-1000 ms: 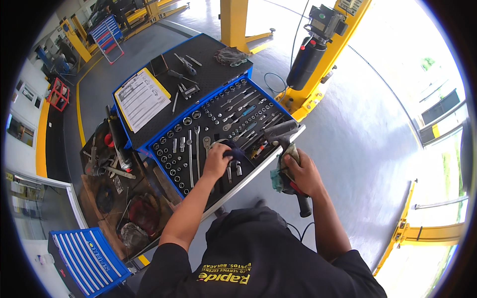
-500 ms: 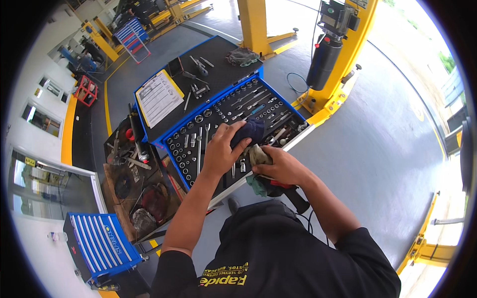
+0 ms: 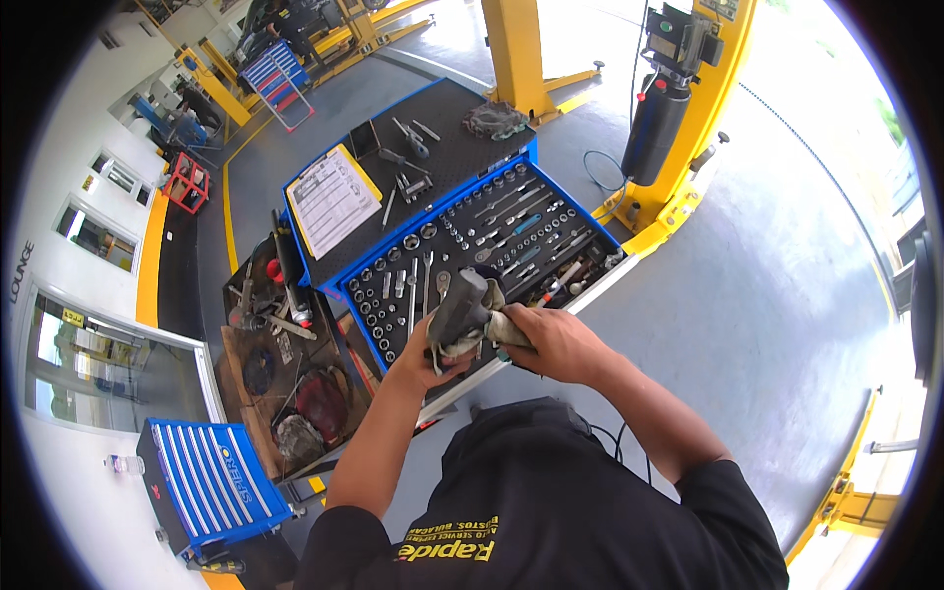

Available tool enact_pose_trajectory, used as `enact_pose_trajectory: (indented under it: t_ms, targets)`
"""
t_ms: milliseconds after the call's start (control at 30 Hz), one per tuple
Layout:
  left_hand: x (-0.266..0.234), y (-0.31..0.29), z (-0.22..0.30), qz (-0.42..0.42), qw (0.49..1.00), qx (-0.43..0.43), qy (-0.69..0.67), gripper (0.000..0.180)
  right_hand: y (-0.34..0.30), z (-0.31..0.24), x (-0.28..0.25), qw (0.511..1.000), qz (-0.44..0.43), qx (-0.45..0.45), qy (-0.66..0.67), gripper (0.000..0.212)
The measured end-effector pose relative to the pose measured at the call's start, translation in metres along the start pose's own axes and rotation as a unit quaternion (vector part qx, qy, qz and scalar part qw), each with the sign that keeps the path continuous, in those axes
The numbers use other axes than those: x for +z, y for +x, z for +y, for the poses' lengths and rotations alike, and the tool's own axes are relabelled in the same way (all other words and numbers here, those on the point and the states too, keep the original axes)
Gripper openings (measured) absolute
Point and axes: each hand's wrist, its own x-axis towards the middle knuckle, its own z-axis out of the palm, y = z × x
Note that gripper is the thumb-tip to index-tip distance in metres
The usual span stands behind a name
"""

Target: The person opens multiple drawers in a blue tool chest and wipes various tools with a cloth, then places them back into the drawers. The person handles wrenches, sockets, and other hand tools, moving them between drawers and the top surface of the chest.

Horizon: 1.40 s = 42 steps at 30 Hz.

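Note:
Above the front of the open tool drawer [image 3: 401, 332], my hands hold a dark grey, block-ended tool [image 3: 458, 307] whose kind I cannot make out. My left hand [image 3: 429, 362] is closed round its near side, with a pale, stained rag [image 3: 454, 344] between palm and tool. Closed at the tool's right side, my right hand [image 3: 559, 344] grips another bunched part of the rag [image 3: 505, 332]. The fingers of this hand partly cover what lies inside the cloth. Rows of sockets [image 3: 366, 307], ratchets [image 3: 443, 283] and wrenches fill the drawer beneath.
On the blue cabinet's black top [image 3: 447, 123] lie a clipboard [image 3: 334, 202], pliers [image 3: 417, 147] and a grey cloth [image 3: 495, 120]. To the left is a cluttered wooden tray [image 3: 246, 393]. A yellow lift post [image 3: 703, 118] stands at the right, and another blue cabinet [image 3: 221, 482] at lower left.
The dark blue cloth in my left hand is out of sight, and the dark grey tool now shows there. Both hands have drawn together; the left has moved lower. The view has shifted slightly.

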Motion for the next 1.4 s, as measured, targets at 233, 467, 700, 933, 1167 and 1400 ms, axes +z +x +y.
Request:
enact_pose_trajectory:
  t_ms: [233,467,700,933,1167,1400]
  targets:
    - [0.052,-0.051,0.037,0.143,0.772,0.383,0.487,0.054,0.032,-0.035,-0.006,0.995,0.020,0.086,0.037,0.035]
    - [0.042,-0.024,0.064,0.300,0.433,0.356,0.772,0.068,0.085,-0.060,0.031,0.992,-0.076,0.080,-0.054,0.036]
    - [-0.038,-0.041,0.102,0.171,0.870,0.184,0.424,0.064,0.115,-0.077,0.055,0.983,-0.070,-0.097,-0.142,0.034]
    - [-0.061,-0.099,0.086,-0.050,0.952,0.300,0.041,0.061,0.135,-0.115,0.054,0.991,-0.114,0.066,0.022,0.039]
    - [-0.016,-0.113,0.079,0.332,0.550,0.452,0.619,0.054,0.152,-0.106,0.083,0.987,-0.105,0.015,-0.118,0.026]
    - [0.005,-0.087,0.080,0.452,0.464,0.366,0.668,0.049,0.164,-0.101,0.125,0.960,0.105,-0.056,-0.255,0.025]
